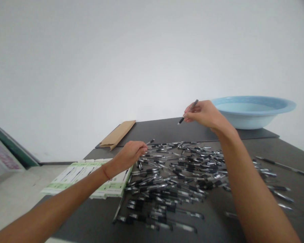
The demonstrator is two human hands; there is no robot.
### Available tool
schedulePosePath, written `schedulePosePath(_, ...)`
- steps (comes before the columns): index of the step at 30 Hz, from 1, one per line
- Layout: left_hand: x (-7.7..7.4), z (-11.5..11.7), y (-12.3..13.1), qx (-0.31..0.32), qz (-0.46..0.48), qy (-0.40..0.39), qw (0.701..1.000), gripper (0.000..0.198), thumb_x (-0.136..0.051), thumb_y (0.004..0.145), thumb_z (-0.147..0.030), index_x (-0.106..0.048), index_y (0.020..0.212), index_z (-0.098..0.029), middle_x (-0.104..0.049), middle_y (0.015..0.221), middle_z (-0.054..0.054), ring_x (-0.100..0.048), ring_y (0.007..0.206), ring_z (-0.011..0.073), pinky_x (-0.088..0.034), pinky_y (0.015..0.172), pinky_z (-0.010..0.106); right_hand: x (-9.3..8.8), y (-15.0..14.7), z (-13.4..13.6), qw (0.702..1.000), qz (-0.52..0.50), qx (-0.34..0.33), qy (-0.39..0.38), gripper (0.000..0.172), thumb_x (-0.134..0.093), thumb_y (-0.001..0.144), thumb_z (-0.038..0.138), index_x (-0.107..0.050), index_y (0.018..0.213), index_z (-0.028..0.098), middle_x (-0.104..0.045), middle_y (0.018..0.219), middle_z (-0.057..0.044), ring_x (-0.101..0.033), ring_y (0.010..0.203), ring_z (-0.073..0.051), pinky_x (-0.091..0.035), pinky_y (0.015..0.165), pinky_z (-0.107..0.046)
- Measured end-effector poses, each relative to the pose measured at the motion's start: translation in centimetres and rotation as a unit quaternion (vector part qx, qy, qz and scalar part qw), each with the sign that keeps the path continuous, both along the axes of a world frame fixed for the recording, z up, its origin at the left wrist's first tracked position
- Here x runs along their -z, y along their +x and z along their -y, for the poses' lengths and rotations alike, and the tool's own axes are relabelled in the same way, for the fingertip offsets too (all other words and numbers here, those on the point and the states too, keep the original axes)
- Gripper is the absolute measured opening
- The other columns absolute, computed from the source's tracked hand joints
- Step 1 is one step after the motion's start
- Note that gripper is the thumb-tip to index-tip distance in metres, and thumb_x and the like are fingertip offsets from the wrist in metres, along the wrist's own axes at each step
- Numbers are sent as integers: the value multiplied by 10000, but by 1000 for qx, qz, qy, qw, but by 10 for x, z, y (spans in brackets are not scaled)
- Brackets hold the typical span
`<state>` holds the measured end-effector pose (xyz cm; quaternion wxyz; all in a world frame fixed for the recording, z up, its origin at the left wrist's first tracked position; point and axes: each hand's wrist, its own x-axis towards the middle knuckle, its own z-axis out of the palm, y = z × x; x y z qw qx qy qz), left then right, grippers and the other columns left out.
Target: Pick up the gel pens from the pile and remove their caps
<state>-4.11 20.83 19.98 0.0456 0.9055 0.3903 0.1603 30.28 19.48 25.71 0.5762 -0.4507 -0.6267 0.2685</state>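
Note:
A big heap of black pens lies spread over the dark table. My left hand is closed at the heap's left edge, pinching a pen whose tip sticks out past the fingers. My right hand is raised above the far side of the heap, fingers closed on another pen held slanted, tip pointing down to the left.
Flat white-and-green pen boxes lie in a row at the table's left edge, under my left forearm. A brown paper envelope sits at the back left. A light blue basin stands at the back right. Loose pens lie scattered right.

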Motion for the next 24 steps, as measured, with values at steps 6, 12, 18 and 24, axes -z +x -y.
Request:
schedulePosePath(6, -16, 20, -4, -54, 93, -5, 994, 138, -647, 949, -317, -710, 938, -194, -755, 850, -6, -683, 779, 141, -503, 729, 253, -6, -3, 8, 992, -89, -89, 10, 91, -827, 711, 196, -750, 750, 164, -753, 750, -58, -731, 716, -198, -629, 741, -359)
schedulePosePath(12, -47, 59, -10, -100, 168, 56, 979, 112, -719, 890, -331, -729, 915, -223, -763, 859, -19, -697, 791, 146, -557, 769, 269, -16, -4, 21, 975, -167, -144, 15, 116, -859, 751, 238, -763, 782, 181, -761, 839, -54, -718, 777, -174, -612, 805, -337)
schedulePosePath(18, -69, 84, -15, -96, 181, 152, 967, 79, -718, 876, -322, -733, 894, -247, -761, 822, -31, -701, 751, 140, -577, 745, 268, -24, -17, 33, 948, -225, -223, -13, 80, -846, 756, 213, -776, 796, 210, -763, 850, -29, -710, 764, -152, -610, 803, -311)
schedulePosePath(24, -86, 102, -20, -92, 176, 222, 955, 68, -708, 878, -324, -724, 875, -258, -748, 792, -36, -692, 710, 132, -573, 694, 249, -25, -35, 36, 940, -234, -246, -24, 80, -847, 754, 231, -776, 784, 207, -762, 854, -35, -701, 753, -149, -611, 799, -310)
